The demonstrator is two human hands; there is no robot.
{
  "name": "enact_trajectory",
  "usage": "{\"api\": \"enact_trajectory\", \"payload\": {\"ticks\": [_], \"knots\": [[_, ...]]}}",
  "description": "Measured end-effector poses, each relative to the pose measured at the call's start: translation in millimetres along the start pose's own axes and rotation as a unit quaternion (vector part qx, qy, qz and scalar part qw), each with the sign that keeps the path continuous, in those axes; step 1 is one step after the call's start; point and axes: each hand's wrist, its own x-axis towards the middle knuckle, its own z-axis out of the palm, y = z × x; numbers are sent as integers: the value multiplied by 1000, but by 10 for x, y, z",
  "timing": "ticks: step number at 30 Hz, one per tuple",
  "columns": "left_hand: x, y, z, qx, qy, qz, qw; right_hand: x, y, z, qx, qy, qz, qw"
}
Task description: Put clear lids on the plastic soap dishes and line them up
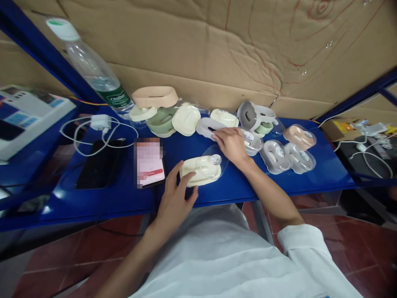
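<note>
A cream plastic dish [198,170], shaped like a soap dish, lies near the table's front edge with a clear cover bearing a round sticker. My left hand [178,192] is at its left end, fingers spread and the tips at or just above its rim. Farther back, my right hand [232,145] has its fingers closed over the right end of a grey oval piece [206,127] with a slot. Part of that piece is hidden under the fingers. Behind it stands another cream dish [223,118]. Right beside the hand sits a grey dish under a clear cover [252,142].
Several covered dishes, including a peach one [299,136], stand at the right. More loose parts, with a peach ring [155,97] on top, are at the back. A lit phone [150,163], dark phone [97,165], charger [101,122] and water bottle [99,78] occupy the left.
</note>
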Motion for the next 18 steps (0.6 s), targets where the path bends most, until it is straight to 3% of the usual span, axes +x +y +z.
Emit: {"api": "enact_trajectory", "payload": {"ticks": [4,10,13,16,18], "knots": [[-32,38,-114,-9,-20,25,999,-336,-160,-283,72,99,-6,992],[-20,181,-465,-17,3,6,1000,-1392,-422,-505,209,205,-18,956],[3,229,-603,-8,15,16,1000,-1782,-425,-471,253,195,6,948],[-9,275,-623,-40,-40,70,996,-1957,-376,-420,260,169,19,950],[-40,295,-542,-55,-79,109,989,-1992,-337,-396,253,160,14,954]]}}
